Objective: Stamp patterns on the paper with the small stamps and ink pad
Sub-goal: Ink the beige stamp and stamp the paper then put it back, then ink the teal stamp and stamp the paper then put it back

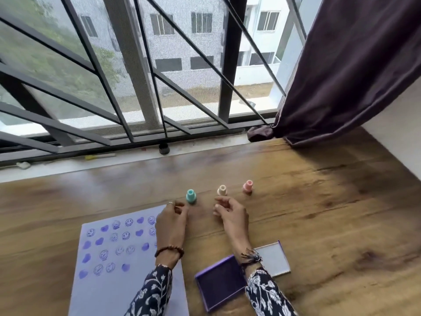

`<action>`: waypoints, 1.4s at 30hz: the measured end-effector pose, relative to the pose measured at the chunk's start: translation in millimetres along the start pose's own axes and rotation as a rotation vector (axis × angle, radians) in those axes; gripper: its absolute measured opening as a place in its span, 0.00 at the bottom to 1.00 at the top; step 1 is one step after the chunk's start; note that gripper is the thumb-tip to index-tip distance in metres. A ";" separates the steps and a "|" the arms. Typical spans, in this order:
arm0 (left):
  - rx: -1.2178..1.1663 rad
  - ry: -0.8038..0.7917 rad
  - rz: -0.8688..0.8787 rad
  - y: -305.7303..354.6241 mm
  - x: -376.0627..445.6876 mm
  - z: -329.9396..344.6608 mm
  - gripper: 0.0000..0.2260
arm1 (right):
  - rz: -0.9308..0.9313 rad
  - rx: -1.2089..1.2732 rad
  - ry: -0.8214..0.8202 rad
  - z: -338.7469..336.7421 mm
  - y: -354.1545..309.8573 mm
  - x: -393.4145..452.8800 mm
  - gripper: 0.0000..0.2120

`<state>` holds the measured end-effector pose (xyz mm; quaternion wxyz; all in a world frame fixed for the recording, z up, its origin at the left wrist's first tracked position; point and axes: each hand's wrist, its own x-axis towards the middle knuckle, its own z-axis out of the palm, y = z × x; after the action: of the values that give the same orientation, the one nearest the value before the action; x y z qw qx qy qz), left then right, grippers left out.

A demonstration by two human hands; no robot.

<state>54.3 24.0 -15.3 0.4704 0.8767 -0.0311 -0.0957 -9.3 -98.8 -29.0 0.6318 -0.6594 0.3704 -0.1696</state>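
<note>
A sheet of paper [109, 283] lies at the front left, covered with rows of purple smiley and heart prints. Three small stamps stand upright in a row beyond it: a teal stamp [191, 196], a cream stamp [221, 190] and a pink stamp [247, 186]. My left hand [172, 221] rests over the paper's far right corner, fingers loosely curled, just left of the teal stamp. My right hand [231, 214] hovers just in front of the cream stamp, fingers curled and holding nothing. The open purple ink pad [219, 285] sits under my right forearm, its lid [273, 258] folded back.
The wooden table [330, 224] runs to a window sill with a metal grille [136, 87] behind. A dark purple curtain [353, 76] hangs at the back right, touching the table's far edge. A small dark cap [163, 148] sits on the sill.
</note>
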 end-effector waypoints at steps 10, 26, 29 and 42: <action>-0.001 -0.081 0.079 3.0 17.1 3.4 0.04 | -0.058 -0.208 -0.147 34.6 -19.3 4.6 0.16; -0.865 -0.546 -0.166 -9.9 -75.2 -44.8 0.07 | -0.080 0.035 -0.237 -27.9 -26.6 -112.1 0.08; -0.820 -0.549 -0.121 -6.3 -85.2 -51.0 0.08 | -0.065 -0.019 -0.116 -27.0 -26.7 -129.9 0.07; -0.548 -0.634 -0.029 -36.6 -97.5 -66.5 0.06 | 0.370 0.893 -0.010 -44.9 -9.9 -164.6 0.10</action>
<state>-29.4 112.9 3.7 0.6520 0.6466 -0.1355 -0.3722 -147.6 -15.6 27.1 0.8745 -0.2477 0.3695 -0.1934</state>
